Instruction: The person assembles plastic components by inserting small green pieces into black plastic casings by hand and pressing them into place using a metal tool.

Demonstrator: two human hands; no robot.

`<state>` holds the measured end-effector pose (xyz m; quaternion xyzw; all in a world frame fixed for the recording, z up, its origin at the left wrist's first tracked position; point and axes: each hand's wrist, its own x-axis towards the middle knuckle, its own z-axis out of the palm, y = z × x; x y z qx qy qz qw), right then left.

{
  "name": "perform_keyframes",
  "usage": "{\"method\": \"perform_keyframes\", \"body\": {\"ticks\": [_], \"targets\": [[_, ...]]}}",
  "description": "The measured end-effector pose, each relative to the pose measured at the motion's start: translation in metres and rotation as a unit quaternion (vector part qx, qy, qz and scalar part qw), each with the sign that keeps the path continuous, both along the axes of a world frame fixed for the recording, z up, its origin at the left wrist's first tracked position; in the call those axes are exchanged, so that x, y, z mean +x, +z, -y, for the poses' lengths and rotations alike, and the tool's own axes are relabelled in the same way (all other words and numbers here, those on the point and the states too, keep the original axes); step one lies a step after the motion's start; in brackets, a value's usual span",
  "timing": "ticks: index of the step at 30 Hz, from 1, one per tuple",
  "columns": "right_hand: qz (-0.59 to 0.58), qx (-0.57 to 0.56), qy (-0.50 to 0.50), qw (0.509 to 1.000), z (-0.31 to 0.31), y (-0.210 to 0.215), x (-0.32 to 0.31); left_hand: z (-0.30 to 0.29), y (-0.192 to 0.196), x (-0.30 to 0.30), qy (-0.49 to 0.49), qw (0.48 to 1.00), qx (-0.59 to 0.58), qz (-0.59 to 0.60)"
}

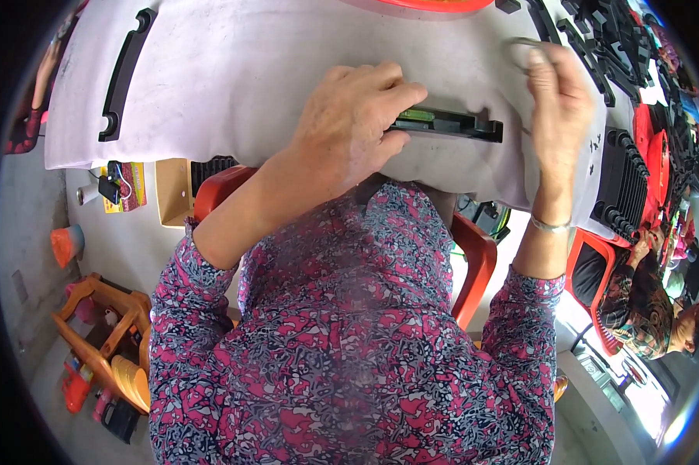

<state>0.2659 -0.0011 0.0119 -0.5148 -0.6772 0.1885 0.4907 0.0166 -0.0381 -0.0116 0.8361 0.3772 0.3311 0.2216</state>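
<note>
On the pale cloth-covered table (233,93), my left hand (353,116) grips the left end of a long black plastic bar (462,125) between thumb and fingers. A bright green piece (417,115) shows in the bar's hollow, next to my fingertips. The bar's left end is hidden under the hand. To the right and farther off, my right hand (559,105) is raised, its thumb and fingers pinching a thin dark loop (517,45). What the loop is made of cannot be made out.
Another black bar with rounded notches (124,77) lies at the far left. A red basin (427,5) stands at the far edge. Black parts (605,46) pile up at the far right, with a row of black bars (624,182) nearer. A co-worker (644,302) sits at right.
</note>
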Motion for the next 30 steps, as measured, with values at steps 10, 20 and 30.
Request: {"method": "perform_keyframes", "body": {"ticks": [10, 20, 30], "targets": [[-0.533, -0.144, 0.349, 0.758, 0.017, 0.040, -0.018, 0.010, -0.002, -0.003, 0.016, 1.000, 0.022, 0.008], [-0.536, -0.182, 0.358, 0.743, 0.015, 0.012, -0.029, 0.012, -0.013, 0.001, 0.013, 0.996, 0.075, -0.050], [-0.507, -0.188, 0.404, 0.738, 0.009, 0.003, -0.031, 0.008, -0.018, 0.001, 0.018, 0.991, 0.111, -0.067]]}}
